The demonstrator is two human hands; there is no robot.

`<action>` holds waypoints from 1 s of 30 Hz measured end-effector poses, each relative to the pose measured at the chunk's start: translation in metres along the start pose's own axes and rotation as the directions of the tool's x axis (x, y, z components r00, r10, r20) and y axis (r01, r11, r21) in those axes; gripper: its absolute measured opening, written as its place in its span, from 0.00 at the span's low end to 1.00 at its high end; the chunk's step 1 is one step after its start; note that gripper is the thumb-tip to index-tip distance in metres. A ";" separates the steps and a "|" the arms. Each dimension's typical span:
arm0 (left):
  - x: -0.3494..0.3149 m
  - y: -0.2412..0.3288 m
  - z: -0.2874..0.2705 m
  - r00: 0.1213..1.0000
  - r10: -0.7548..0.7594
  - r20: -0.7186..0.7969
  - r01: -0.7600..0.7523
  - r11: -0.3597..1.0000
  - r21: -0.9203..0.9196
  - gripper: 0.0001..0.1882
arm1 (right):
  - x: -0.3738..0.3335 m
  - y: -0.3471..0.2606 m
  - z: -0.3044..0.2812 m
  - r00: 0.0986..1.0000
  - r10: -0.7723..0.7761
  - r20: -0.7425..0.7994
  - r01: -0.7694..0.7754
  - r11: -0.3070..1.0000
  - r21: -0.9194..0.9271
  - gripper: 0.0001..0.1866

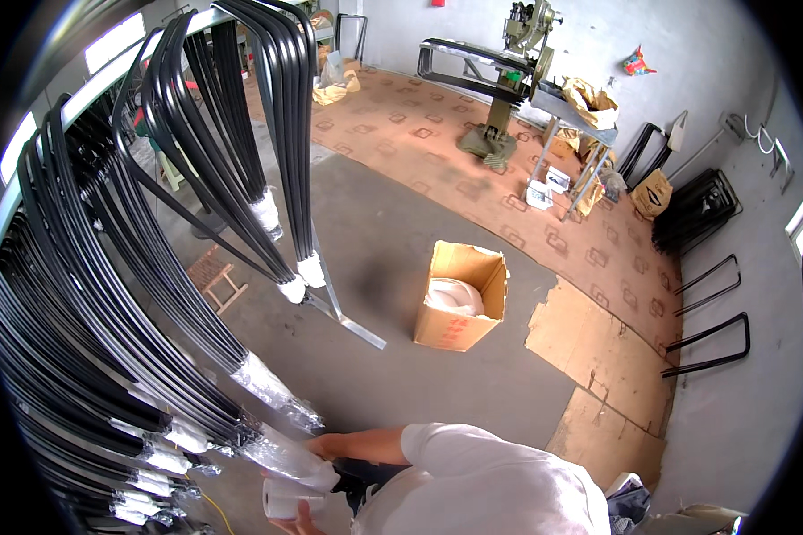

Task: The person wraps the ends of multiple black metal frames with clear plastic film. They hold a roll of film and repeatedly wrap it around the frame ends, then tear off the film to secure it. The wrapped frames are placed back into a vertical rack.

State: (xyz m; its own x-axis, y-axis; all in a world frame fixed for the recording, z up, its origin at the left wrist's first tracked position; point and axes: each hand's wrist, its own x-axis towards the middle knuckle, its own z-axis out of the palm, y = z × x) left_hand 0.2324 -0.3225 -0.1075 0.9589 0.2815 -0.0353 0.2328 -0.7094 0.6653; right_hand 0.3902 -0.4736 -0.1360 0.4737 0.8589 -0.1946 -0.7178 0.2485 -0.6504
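Observation:
At the lower left, my left hand [303,521] holds a whitish roll of clear plastic film [285,501], its fingers over the roll's end. My right arm reaches across to the left. My right hand [327,446] closes at the lower end of a bundle of black bent tubes [165,343], partly hidden by the film. Glossy film wrap [285,456] covers that end, just above the roll. Beside it, another tube bundle [169,276] ends in its own film wrap [272,390].
Many black tubes hang from a pale rail [94,107] along the left, near a metal stand foot [357,332]. An open cardboard box [459,330] with white rolls stands on the floor ahead. Beyond are flat cardboard [589,343], a green machine [500,120] and a metal table [571,114].

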 end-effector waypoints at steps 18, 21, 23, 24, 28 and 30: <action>-0.022 0.078 0.043 0.978 0.169 -0.122 -0.206 0.856 -0.475 0.47 | -0.130 -0.005 0.058 0.789 -0.605 0.109 0.417 0.396 -0.819 0.51; -0.018 0.080 0.035 0.962 0.254 -0.095 -0.259 0.751 -0.607 0.46 | -0.129 -0.024 0.073 0.898 -0.439 -0.032 0.296 0.656 -0.694 0.50; -0.006 0.101 0.015 0.931 0.356 0.088 -0.212 0.717 -0.664 0.42 | -0.138 -0.051 0.064 0.970 -0.235 0.068 0.216 0.690 -0.691 0.52; 0.001 0.111 -0.008 0.870 0.408 0.276 -0.143 0.746 -0.650 0.40 | -0.138 -0.054 0.062 0.971 -0.226 0.072 0.210 0.679 -0.703 0.52; 0.043 0.086 -0.024 0.959 0.225 0.172 -0.087 0.812 -0.577 0.39 | -0.137 -0.024 0.067 0.851 -0.512 -0.117 0.216 0.544 -0.811 0.46; 0.065 0.080 -0.007 0.988 0.133 0.079 -0.058 0.792 -0.608 0.39 | -0.138 -0.008 0.062 0.841 -0.514 -0.170 0.126 0.491 -0.862 0.46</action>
State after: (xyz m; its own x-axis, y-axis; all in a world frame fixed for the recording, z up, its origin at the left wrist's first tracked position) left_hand 0.3124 -0.3569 -0.0513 0.9911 0.1327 -0.0054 0.0301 -0.1849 0.9823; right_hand 0.2992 -0.5661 -0.0585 0.8537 0.5188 0.0458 0.1470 -0.1556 -0.9768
